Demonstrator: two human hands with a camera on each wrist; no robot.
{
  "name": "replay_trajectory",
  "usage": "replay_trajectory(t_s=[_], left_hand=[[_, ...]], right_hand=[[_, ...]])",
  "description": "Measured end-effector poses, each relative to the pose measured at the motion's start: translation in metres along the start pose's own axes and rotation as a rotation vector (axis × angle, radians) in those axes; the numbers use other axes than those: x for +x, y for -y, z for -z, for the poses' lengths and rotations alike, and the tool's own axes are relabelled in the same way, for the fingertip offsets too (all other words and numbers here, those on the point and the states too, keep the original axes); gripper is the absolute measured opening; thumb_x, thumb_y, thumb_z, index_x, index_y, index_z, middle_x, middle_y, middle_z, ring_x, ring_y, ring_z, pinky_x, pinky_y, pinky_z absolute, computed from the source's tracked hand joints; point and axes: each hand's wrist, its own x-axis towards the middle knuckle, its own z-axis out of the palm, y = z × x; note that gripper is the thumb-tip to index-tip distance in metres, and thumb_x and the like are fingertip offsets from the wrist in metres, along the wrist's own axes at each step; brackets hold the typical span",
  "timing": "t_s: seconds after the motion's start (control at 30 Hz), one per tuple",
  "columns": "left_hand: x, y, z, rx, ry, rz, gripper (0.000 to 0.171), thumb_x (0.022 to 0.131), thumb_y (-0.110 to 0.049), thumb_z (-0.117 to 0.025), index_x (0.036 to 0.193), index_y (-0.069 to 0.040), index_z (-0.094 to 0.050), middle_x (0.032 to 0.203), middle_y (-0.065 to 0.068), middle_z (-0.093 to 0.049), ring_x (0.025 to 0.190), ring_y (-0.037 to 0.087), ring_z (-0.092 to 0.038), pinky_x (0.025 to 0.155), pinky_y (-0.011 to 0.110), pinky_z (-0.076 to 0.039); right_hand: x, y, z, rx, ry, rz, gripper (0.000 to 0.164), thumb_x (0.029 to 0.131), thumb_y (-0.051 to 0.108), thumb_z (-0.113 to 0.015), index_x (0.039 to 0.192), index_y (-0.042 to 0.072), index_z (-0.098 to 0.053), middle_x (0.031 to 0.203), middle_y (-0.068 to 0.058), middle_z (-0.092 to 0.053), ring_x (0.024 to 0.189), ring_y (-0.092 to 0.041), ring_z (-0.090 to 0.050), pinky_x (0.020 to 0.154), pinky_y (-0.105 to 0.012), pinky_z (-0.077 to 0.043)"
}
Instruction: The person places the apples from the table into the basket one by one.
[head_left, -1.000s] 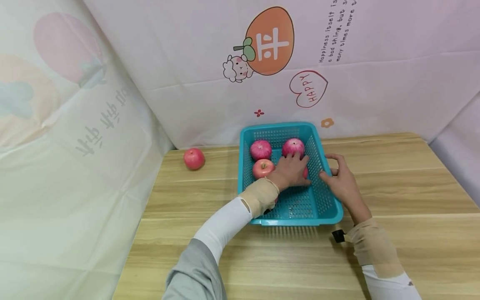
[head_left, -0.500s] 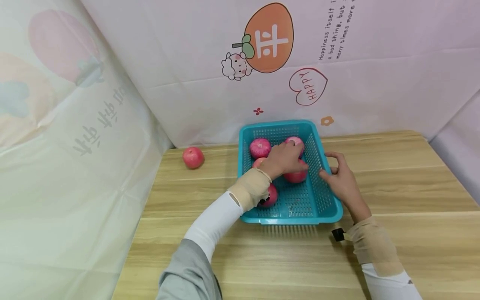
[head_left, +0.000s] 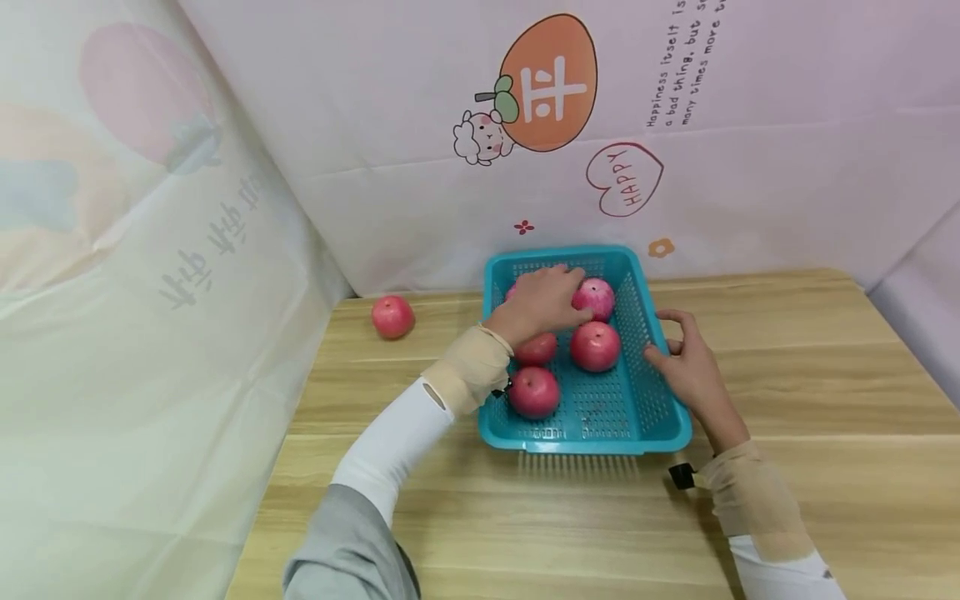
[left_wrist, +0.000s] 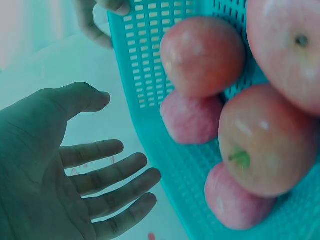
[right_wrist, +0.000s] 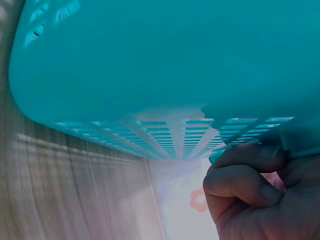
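A teal plastic basket [head_left: 577,446] stands on the table with three red apples in it: a front apple [head_left: 534,392], a right apple [head_left: 596,346] and a partly covered apple [head_left: 536,349]. Behind them lie two streaked purple-pink, onion-like rounds; the right round [head_left: 595,298] shows, while my hand mostly hides the left one. My left hand [head_left: 542,298] is over the basket's back left, fingers extended and holding nothing; the left wrist view shows its open palm [left_wrist: 45,170]. My right hand [head_left: 688,375] grips the basket's right rim, fingers curled at the outside [right_wrist: 245,185].
Another red apple [head_left: 392,317] sits on the wooden table [head_left: 360,383], left of the basket. A printed white cloth [head_left: 405,208] hangs right behind the table, and a pale cloth [head_left: 187,375] hangs along the left.
My left hand has moved left from the basket's right apple and onion-like round toward the back left, uncovering the right and front apples. The right hand keeps its place at the rim.
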Motion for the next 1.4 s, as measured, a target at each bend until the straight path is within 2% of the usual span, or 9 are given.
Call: replay_trajectory(t_s=[0.17, 0.3, 0.5, 0.57, 0.7, 0.87, 1.07, 1.3, 1.4], left_hand=[[-0.009, 0.010, 0.010, 0.020, -0.030, 0.006, 0.058, 0.092, -0.054, -0.056, 0.136, -0.017, -0.051, 0.118, -0.002, -0.060, 0.102, 0.012, -0.057, 0.083, 0.033, -0.053], [-0.015, 0.018, 0.016, 0.048, -0.053, 0.029, 0.051, 0.091, -0.053, -0.055, 0.128, -0.018, -0.053, 0.110, -0.003, -0.060, 0.095, 0.012, -0.058, 0.080, 0.032, -0.053], [-0.024, 0.035, 0.021, 0.012, -0.072, 0.064, 0.059, 0.091, -0.051, -0.055, 0.139, -0.018, -0.047, 0.125, 0.002, -0.058, 0.106, 0.017, -0.059, 0.087, 0.036, -0.054], [-0.027, 0.042, 0.022, -0.009, -0.077, 0.070, 0.060, 0.090, -0.049, -0.056, 0.139, -0.017, -0.047, 0.130, 0.004, -0.057, 0.108, 0.019, -0.060, 0.086, 0.038, -0.055], [-0.033, 0.056, 0.025, -0.037, -0.094, 0.086, 0.055, 0.091, -0.047, -0.058, 0.136, -0.016, -0.049, 0.128, 0.005, -0.057, 0.101, 0.019, -0.061, 0.079, 0.038, -0.056], [-0.039, 0.078, 0.024, -0.070, -0.140, 0.135, 0.048, 0.092, -0.043, -0.059, 0.130, -0.015, -0.051, 0.123, 0.005, -0.058, 0.096, 0.019, -0.060, 0.077, 0.036, -0.056], [-0.044, 0.105, 0.018, -0.083, -0.177, 0.182, 0.046, 0.091, -0.042, -0.059, 0.126, -0.014, -0.054, 0.114, 0.006, -0.059, 0.085, 0.019, -0.058, 0.067, 0.035, -0.054], [-0.052, 0.132, 0.011, -0.092, -0.220, 0.229, 0.041, 0.090, -0.038, -0.059, 0.122, -0.013, -0.053, 0.109, 0.007, -0.058, 0.081, 0.022, -0.055, 0.068, 0.039, -0.052], [-0.057, 0.139, 0.010, -0.091, -0.218, 0.253, 0.042, 0.090, -0.040, -0.060, 0.122, -0.013, -0.053, 0.109, 0.007, -0.058, 0.081, 0.023, -0.056, 0.068, 0.039, -0.052]], right_hand=[[-0.001, -0.003, 0.002, -0.007, -0.009, 0.002, 0.063, 0.099, 0.027, -0.053, 0.153, 0.017, -0.021, 0.127, -0.036, -0.058, 0.103, -0.051, -0.064, 0.073, -0.058, -0.058], [-0.002, -0.005, 0.003, -0.007, -0.011, 0.007, 0.063, 0.099, 0.028, -0.053, 0.153, 0.017, -0.021, 0.126, -0.036, -0.058, 0.101, -0.051, -0.065, 0.072, -0.057, -0.058], [-0.001, -0.006, 0.004, -0.002, -0.012, 0.015, 0.064, 0.099, 0.028, -0.054, 0.153, 0.016, -0.021, 0.125, -0.036, -0.059, 0.099, -0.050, -0.066, 0.069, -0.054, -0.059], [0.000, -0.006, 0.003, -0.001, -0.011, 0.014, 0.064, 0.099, 0.028, -0.054, 0.153, 0.016, -0.021, 0.125, -0.036, -0.059, 0.100, -0.050, -0.066, 0.069, -0.055, -0.059], [0.000, -0.006, 0.003, -0.001, -0.006, 0.011, 0.064, 0.099, 0.029, -0.053, 0.153, 0.017, -0.020, 0.126, -0.036, -0.058, 0.101, -0.051, -0.065, 0.070, -0.057, -0.058], [0.000, -0.006, 0.002, -0.005, -0.006, 0.008, 0.064, 0.099, 0.029, -0.053, 0.153, 0.018, -0.021, 0.125, -0.036, -0.058, 0.100, -0.050, -0.066, 0.070, -0.056, -0.058], [0.000, -0.005, 0.002, -0.017, -0.006, -0.004, 0.064, 0.099, 0.029, -0.053, 0.153, 0.019, -0.020, 0.125, -0.036, -0.059, 0.099, -0.049, -0.066, 0.069, -0.054, -0.059], [0.001, -0.004, 0.000, -0.017, -0.001, 0.004, 0.065, 0.099, 0.029, -0.053, 0.153, 0.018, -0.020, 0.126, -0.036, -0.058, 0.100, -0.051, -0.066, 0.069, -0.055, -0.059], [0.002, -0.003, -0.001, -0.011, 0.004, 0.009, 0.065, 0.099, 0.028, -0.053, 0.153, 0.018, -0.020, 0.125, -0.036, -0.058, 0.100, -0.051, -0.066, 0.069, -0.055, -0.059]])
